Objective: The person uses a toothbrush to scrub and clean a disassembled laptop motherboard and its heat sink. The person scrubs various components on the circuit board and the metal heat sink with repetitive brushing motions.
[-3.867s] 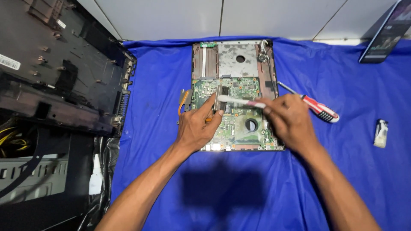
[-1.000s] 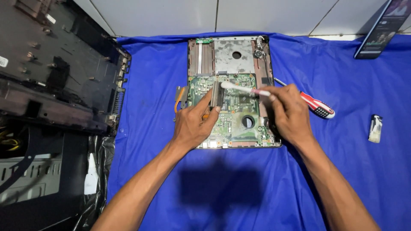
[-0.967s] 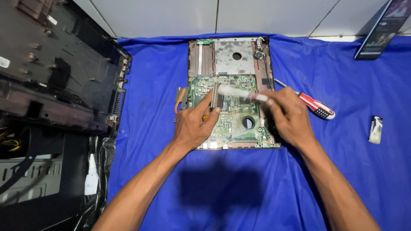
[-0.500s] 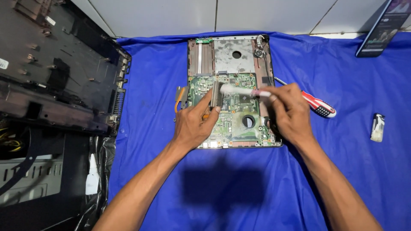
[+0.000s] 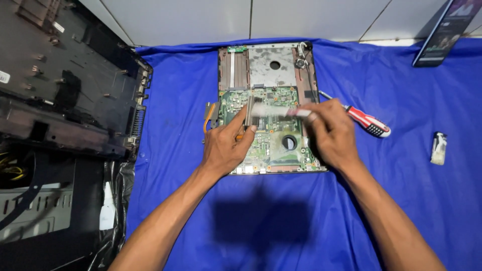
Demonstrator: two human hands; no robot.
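Note:
A green laptop motherboard [image 5: 271,145] in its metal frame lies on the blue cloth [image 5: 281,216]. My left hand [image 5: 226,148] rests flat on the board's left part, fingers pointing up toward a dark slot. My right hand [image 5: 331,133] grips a small white brush [image 5: 273,109], blurred with motion, its bristle end over the middle of the board just above my left fingertips. A round hole shows in the board between my hands.
A red-handled screwdriver [image 5: 366,122] lies right of the board, partly behind my right hand. A lighter [image 5: 438,148] sits far right, a phone [image 5: 444,30] leans at top right. A black laptop shell [image 5: 65,85] and a computer case fill the left side.
The brush has swept back and forth across the middle of the board in my right hand. My left hand has stayed put on the board.

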